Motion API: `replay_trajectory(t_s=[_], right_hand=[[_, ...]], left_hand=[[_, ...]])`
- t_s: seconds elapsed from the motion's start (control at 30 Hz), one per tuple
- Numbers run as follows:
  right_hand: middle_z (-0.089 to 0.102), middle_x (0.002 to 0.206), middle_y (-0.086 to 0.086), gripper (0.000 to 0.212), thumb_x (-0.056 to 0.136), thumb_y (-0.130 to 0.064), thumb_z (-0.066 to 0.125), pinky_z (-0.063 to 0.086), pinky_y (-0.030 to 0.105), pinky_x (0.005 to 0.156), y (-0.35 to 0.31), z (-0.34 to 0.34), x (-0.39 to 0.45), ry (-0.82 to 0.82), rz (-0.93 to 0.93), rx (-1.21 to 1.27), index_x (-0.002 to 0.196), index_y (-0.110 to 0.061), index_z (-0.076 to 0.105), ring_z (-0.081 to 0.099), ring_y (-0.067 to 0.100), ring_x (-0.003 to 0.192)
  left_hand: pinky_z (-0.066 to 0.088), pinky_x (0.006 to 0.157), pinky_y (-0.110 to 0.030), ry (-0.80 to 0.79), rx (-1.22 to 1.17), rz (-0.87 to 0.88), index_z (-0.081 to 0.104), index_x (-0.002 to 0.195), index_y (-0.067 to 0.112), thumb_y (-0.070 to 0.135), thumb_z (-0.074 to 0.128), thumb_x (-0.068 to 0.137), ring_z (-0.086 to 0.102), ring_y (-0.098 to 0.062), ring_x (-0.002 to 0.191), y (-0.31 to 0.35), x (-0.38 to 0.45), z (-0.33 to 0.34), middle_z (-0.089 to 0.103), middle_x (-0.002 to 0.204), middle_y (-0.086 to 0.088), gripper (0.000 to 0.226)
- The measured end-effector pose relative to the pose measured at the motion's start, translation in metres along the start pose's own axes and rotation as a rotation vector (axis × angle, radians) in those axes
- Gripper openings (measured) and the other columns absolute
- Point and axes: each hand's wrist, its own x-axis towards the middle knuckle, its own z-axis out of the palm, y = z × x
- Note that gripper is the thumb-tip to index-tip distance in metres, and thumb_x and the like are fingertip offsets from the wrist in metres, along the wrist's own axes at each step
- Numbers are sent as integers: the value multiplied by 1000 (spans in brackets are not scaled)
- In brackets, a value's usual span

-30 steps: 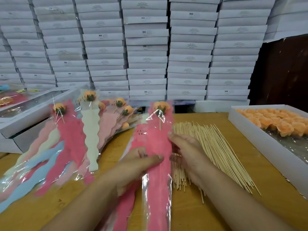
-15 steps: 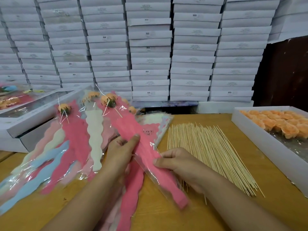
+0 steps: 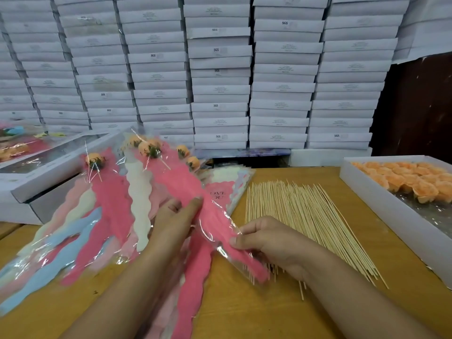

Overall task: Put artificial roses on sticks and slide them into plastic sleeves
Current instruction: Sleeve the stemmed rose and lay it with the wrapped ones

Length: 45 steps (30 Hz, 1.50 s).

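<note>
Both hands hold one sleeved rose.
Right hand (image 3: 269,243) pinches the pink sleeve (image 3: 195,204) low; left hand (image 3: 176,216) grips mid-length; rose (image 3: 150,149) beyond.

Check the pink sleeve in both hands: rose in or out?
In. The orange rose sits inside the pink sleeve's clear top, stick showing below it.
</note>
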Motion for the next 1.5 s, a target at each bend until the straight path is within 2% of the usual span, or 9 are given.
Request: replay_trajectory(t_s=[0.13, 0.3, 0.43, 0.63, 0.77, 0.87, 1.03, 1.23, 1.5], right_hand=[[75, 81, 9, 12, 93, -14, 67, 55, 31, 69, 3, 6, 3, 83, -36, 176, 96, -5, 76, 66, 19, 73], [75, 93, 15, 17, 92, -17, 68, 58, 30, 70, 6, 11, 4, 82, -45, 178, 103, -6, 75, 67, 21, 78], [72, 76, 3, 16, 92, -25, 70, 54, 21, 58, 4, 14, 4, 91, -28, 171, 97, -10, 74, 66, 9, 62], [77, 84, 5, 18, 98, -21, 59, 55, 20, 58, -1, 8, 3, 135, -23, 204, 101, -10, 72, 68, 11, 65], [77, 83, 5, 19, 100, -18, 55, 55, 21, 59, -3, 8, 1, 158, -11, 208, 101, -9, 71, 68, 12, 66], [77, 83, 6, 20, 100, -16, 53, 55, 22, 60, -4, 7, 1, 167, -18, 217, 101, -9, 72, 68, 12, 65], [77, 83, 5, 20, 100, -16, 53, 54, 20, 58, -5, 5, 0, 182, -38, 232, 99, -10, 73, 68, 11, 65], [77, 85, 6, 21, 99, -16, 53, 54, 20, 59, -5, 4, 1, 191, -49, 235, 96, -11, 73, 67, 12, 66], [77, 85, 6, 23, 99, -15, 53, 54, 20, 58, -5, 2, 1, 204, -61, 225, 91, -13, 75, 67, 11, 64]], left_hand=[[56, 74, -38, -338, 14, -79, 77, 89, 14, 28, 79, 83, 64, -26, 75, -3, -19, 9, 73, 90, -23, 15], [51, 94, -56, -364, 110, -94, 75, 98, 1, 24, 77, 86, 66, -44, 86, -4, -21, 15, 71, 100, -31, 26], [58, 62, -31, -292, 67, -89, 72, 90, 0, 13, 68, 93, 67, -24, 63, -3, -15, 7, 71, 78, -18, 14], [27, 38, -22, 125, 353, 85, 44, 57, 17, 10, 61, 94, 33, -8, 37, 3, 19, -20, 38, 42, 6, 42], [39, 56, -33, 282, 535, 83, 62, 90, 11, 10, 58, 91, 54, -25, 62, -3, 34, -37, 54, 68, -5, 4], [40, 72, -36, 291, 745, 73, 41, 141, 8, 22, 60, 93, 62, -33, 91, -8, 37, -49, 64, 105, -15, 54], [48, 81, -47, 332, 1066, 147, 34, 146, 14, 26, 56, 94, 60, -43, 102, -14, 36, -59, 57, 118, -23, 57], [31, 109, -52, 343, 1385, 223, 63, 129, 16, 10, 54, 94, 29, -42, 138, -15, 39, -59, 31, 155, -19, 36], [22, 119, -50, 278, 1297, 371, 61, 132, 6, 17, 55, 92, 28, -42, 143, -18, 39, -45, 37, 154, -24, 41]])
